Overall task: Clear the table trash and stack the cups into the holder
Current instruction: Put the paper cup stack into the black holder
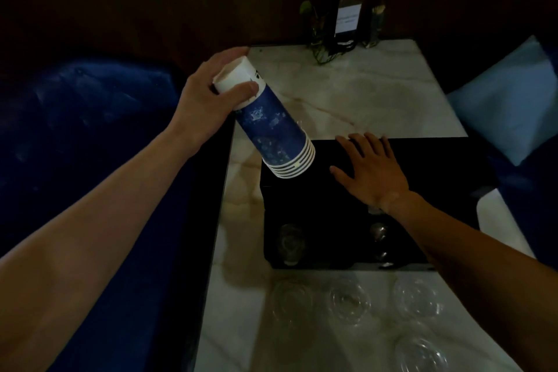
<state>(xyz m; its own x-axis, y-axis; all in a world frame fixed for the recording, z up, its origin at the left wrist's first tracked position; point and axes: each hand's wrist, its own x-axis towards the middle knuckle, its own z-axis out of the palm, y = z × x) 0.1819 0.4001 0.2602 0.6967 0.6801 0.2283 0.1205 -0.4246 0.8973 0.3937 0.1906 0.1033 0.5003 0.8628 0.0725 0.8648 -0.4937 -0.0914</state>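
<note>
My left hand [208, 93] grips a tilted stack of blue-and-white paper cups [268, 124] by its white bottom end. The stacked rims point down and to the right, over the left corner of a black box-like holder [428, 160] on the marble table [347, 90]. My right hand [371, 169] lies flat, fingers spread, on the holder's dark top. The holder's front shows dim round openings [290, 241]. The scene is dark.
Several clear glass cups [350, 300] stand on the table's near part, in front of the holder. A small plant [320, 36] and a sign stand [348, 16] sit at the far edge. Blue sofa [90, 130] lies left, a light blue cushion [507, 106] right.
</note>
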